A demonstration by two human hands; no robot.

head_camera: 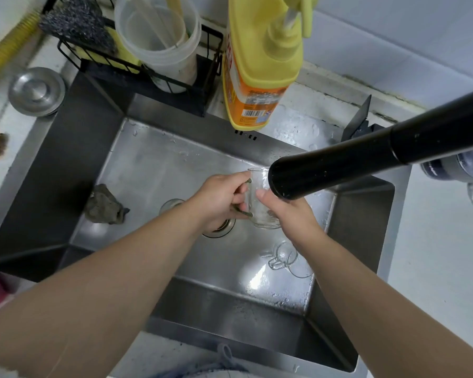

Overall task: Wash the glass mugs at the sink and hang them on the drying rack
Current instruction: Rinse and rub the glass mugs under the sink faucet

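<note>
I hold a clear glass mug (258, 184) over the middle of the steel sink (153, 159), just under the black faucet head (287, 178). My left hand (219, 200) grips its handle. My right hand (287, 211) wraps the mug's body, thumb on the glass. A second glass mug (284, 257) lies on its side on the sink floor near my right forearm. A third glass (171, 205) shows partly behind my left wrist. The drain (224, 227) is half hidden by my left hand.
A grey rag (104, 204) lies at the sink's left. Behind the sink stand a black wire caddy (137, 69) with scourers and a plastic container (161, 36), and a yellow soap bottle (257, 64). A metal lid (36, 90) sits on the left counter.
</note>
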